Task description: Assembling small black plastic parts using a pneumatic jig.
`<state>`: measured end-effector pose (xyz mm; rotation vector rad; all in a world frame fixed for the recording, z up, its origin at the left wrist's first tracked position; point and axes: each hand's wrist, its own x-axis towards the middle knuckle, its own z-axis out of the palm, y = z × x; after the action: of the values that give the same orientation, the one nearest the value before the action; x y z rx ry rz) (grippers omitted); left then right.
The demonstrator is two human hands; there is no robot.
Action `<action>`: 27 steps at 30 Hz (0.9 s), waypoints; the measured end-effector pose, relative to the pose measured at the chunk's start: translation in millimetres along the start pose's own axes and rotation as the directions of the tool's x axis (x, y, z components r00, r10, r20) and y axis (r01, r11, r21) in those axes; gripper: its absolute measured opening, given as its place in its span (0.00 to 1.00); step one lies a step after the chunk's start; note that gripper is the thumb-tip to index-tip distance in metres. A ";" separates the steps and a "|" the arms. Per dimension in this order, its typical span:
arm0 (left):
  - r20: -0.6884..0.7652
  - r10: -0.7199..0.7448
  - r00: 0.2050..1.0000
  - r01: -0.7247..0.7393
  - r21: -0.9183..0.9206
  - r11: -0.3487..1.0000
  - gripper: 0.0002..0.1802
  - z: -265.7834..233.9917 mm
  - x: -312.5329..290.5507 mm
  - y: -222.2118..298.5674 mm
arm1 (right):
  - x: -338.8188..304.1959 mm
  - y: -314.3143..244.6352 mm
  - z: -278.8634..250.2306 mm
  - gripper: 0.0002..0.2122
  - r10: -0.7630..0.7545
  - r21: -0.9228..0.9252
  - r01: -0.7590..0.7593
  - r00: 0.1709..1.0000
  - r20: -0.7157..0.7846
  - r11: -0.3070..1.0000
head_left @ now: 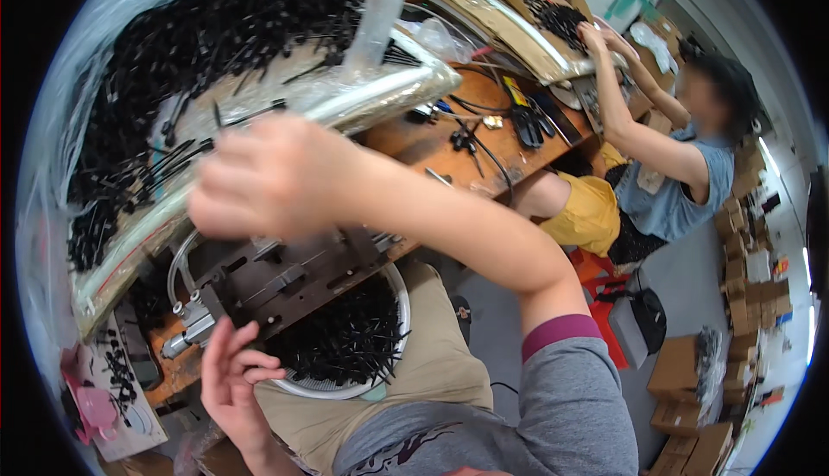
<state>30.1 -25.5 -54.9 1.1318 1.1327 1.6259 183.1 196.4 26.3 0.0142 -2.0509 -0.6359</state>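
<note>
Head view: your right hand [272, 178], blurred, reaches across your body to the near edge of the plastic-lined tray [380, 96]. Its fingers are curled in, but you cannot tell from this angle whether that grip pinches anything; a few thin black pieces show just past the knuckles. Your left hand [235, 377] is low, its grip loosely spread with nothing in it, near the metal cylinder [186, 333] at the end of the dark fixture [298, 277]. Clear tubing [175, 269] curves up beside that end.

The slender black parts [224, 35] lie heaped in the tray in front of you, and more of them fill the white basket [332, 390] at your lap, partly under the fixture. Farther along the wooden worktop [410, 143] lie yellow-and-black packaging [515, 93] and a dark-handled tool [528, 126]. To your right, a co-worker [673, 165] in a blue top has both hands at another heap of black pieces.
</note>
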 end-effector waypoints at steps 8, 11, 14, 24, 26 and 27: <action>0.189 -0.065 0.980 0.071 -0.027 0.997 0.18 2.7 1.8 23.3 | -54.8 -82.2 -50.7 0.08 -0.032 0.114 0.007 0.976 0.217 0.993; 0.274 0.135 0.952 -0.215 0.287 0.934 0.21 2.4 5.8 18.7 | -76.7 -80.5 -62.5 0.10 0.224 0.265 -0.279 0.949 0.221 0.923; 0.223 0.304 0.926 -0.376 0.591 0.714 0.22 19.6 8.0 0.4 | -73.1 -96.4 -65.7 0.07 0.744 0.647 -0.670 0.627 0.230 0.364; 0.356 0.372 0.857 -0.449 0.870 0.202 0.16 42.8 15.3 -48.9 | -63.9 -130.7 -69.8 0.15 0.813 0.736 -0.524 0.133 0.567 -0.428; 0.381 0.364 0.850 -0.459 0.875 0.154 0.15 43.3 19.7 -45.6 | -62.3 -132.4 -69.1 0.15 0.810 0.725 -0.512 0.092 0.580 -0.461; 0.384 0.353 0.853 -0.457 0.876 0.152 0.15 43.2 22.0 -43.7 | -61.6 -132.7 -68.7 0.15 0.813 0.722 -0.511 0.075 0.577 -0.466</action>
<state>71.9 15.1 -84.2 2.4889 1.9812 1.0597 240.3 68.0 -53.3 -0.6280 -1.1833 1.5331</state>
